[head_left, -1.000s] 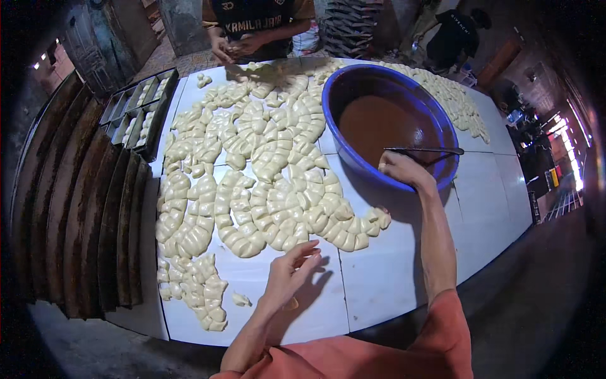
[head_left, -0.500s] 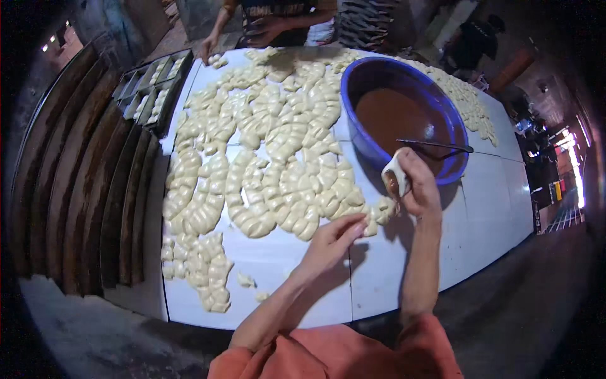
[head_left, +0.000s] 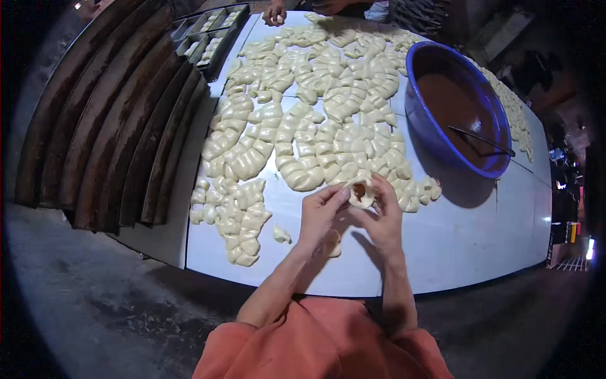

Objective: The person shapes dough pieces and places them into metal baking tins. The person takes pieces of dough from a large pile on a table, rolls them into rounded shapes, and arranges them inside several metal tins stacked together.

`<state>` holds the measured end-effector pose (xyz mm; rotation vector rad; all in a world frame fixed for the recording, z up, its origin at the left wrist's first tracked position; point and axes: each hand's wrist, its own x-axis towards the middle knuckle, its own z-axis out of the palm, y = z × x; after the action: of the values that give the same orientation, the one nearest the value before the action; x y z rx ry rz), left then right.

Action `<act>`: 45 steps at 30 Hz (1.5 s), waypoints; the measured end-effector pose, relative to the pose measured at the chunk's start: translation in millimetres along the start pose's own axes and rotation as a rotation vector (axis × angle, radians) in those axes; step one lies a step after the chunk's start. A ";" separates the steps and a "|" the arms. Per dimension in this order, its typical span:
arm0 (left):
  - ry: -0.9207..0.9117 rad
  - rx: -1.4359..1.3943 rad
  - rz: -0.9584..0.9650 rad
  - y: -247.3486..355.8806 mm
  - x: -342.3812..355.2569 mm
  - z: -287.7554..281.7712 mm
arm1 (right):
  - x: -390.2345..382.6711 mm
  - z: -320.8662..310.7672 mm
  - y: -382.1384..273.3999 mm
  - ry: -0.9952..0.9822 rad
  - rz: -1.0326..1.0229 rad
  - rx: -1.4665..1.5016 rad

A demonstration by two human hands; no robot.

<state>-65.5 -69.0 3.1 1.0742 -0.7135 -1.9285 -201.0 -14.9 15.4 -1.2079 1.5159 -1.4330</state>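
Note:
Between both hands is a cup of pale dough (head_left: 362, 202) with brown filling inside, its open mouth facing up. My left hand (head_left: 320, 218) pinches its left edge with thumb and forefinger. Around the right edge curl the fingers of my right hand (head_left: 382, 222). Just beyond them, many soft dough pieces (head_left: 344, 148) lie pressed together in rows across the white table (head_left: 454, 246). A flat dough piece (head_left: 332, 244) rests on the table below my hands, and a small dough lump (head_left: 281, 234) lies to the left.
A blue tub (head_left: 413, 95) of brown paste (head_left: 451, 104) stands at the right, a dark-handled utensil (head_left: 481, 141) leaning across it. Dark, long trays (head_left: 107, 120) are stacked at the left. Behind them, a compartment tray (head_left: 211, 38) holds dough pieces. Across the table, another person's hand (head_left: 274, 14) touches dough.
My right hand has moved from beside the tub to my left hand, bringing the filled dough. Both hands now hold it. The whole view has shifted.

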 end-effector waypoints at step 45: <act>-0.110 0.480 -0.029 26.0 -54.9 -63.7 | -73.1 -39.0 15.7 -0.262 0.522 -0.111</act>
<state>17.3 -41.8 15.7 1.2704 -1.2734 -1.8979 -217.7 65.9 -2.3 -0.9232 1.5870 -0.8248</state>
